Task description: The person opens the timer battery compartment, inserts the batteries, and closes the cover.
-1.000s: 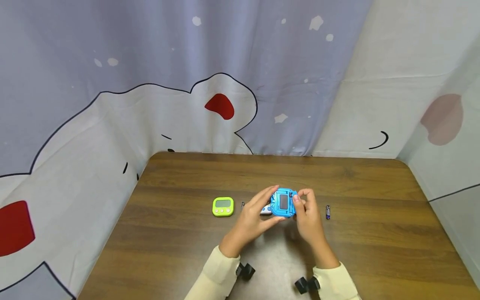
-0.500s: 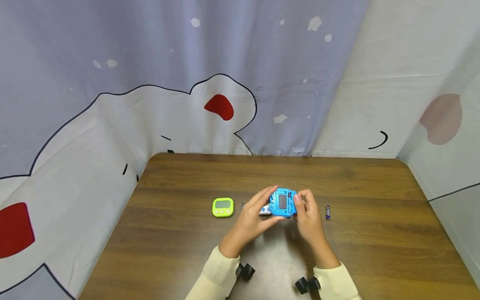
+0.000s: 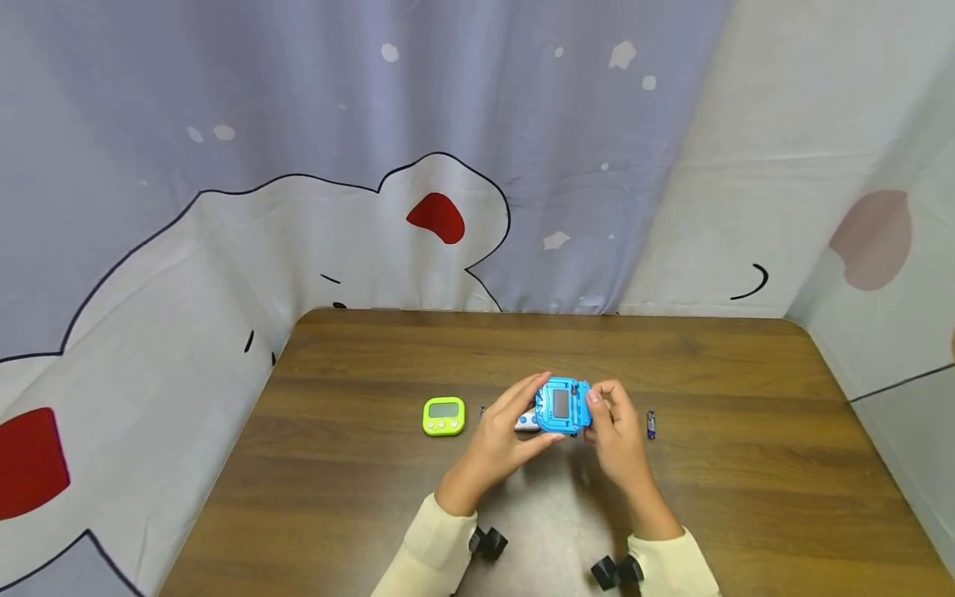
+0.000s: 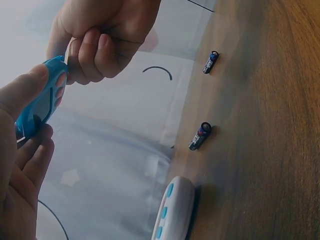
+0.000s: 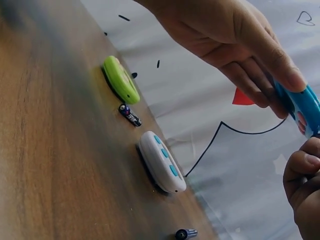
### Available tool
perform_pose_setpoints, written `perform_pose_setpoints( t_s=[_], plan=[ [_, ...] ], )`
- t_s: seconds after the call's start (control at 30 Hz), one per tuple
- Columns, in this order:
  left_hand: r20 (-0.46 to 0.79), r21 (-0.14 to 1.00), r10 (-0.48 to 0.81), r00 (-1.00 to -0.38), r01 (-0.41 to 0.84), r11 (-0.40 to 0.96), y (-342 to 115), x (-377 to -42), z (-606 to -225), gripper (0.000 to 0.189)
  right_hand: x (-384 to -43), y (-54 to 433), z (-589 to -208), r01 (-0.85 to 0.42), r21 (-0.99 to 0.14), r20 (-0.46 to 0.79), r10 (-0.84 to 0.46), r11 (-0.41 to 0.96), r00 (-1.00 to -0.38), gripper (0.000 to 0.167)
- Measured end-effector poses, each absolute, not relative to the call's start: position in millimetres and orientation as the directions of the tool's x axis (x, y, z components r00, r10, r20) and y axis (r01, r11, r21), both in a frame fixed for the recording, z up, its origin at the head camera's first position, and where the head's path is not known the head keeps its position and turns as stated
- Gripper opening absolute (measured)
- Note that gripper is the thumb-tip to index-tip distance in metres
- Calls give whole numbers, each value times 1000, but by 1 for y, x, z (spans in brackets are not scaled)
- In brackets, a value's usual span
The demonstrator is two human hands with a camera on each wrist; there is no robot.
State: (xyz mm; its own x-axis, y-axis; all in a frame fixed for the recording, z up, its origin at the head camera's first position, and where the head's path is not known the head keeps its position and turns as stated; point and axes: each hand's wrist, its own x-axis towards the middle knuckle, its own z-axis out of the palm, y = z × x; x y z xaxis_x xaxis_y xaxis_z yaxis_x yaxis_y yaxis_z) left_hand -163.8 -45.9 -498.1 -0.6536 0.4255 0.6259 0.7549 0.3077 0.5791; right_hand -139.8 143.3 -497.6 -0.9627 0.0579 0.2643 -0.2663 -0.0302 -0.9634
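Observation:
A small blue digital timer (image 3: 561,404) is held above the table, its face with a grey rectangle and a narrow slot along the right side turned up toward the head camera. My left hand (image 3: 498,435) grips it from the left, thumb on the lower edge and fingers on the upper edge. At its right edge my right hand (image 3: 619,435) pinches it with thumb and curled fingers. Whether the slot holds a battery is too small to tell. Beneath, a white timer (image 5: 161,162) with blue buttons lies on the table, partly covered by the hands in the head view.
A green timer (image 3: 443,416) lies left of my left hand. One battery (image 3: 652,425) lies to the right of my right hand; another battery (image 5: 130,115) lies between the green and white timers. The wooden table (image 3: 358,497) meets a printed curtain (image 3: 298,249) at the back.
Both hands keep their hold on the blue timer, which has shifted very slightly left. The right thumb covers a little less of its edge. The whole head view has tilted slightly.

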Motion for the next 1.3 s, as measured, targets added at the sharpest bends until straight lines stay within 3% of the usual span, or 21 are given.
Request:
perform_pose_setpoints(
  t_s=[0.2,0.33,0.77,1.1,1.23,1.3],
  plan=[
    [616,580,425,-663,747,325,-45,-162,-500,84,-137,147,-498,-260,-942,266,2,-213,-964,22],
    [596,589,439,-672,738,331,-44,-161,-500,84,-135,151,-497,-214,-921,229,-7,-324,-973,17],
    [588,576,445,-676,736,357,-41,-160,-502,85,-127,167,-501,-104,-863,151,-55,-495,-987,15],
    [596,598,430,-678,732,326,-44,-162,-500,84,-111,180,-507,10,-945,-1,-26,-328,-1000,14],
    [588,604,427,-686,725,332,-44,-162,-500,83,-105,187,-513,111,-967,-90,-99,-230,-991,12],
    [583,610,427,-691,719,332,-44,-162,-500,82,-102,190,-516,168,-976,-145,-156,-142,-977,19]
  ],
)
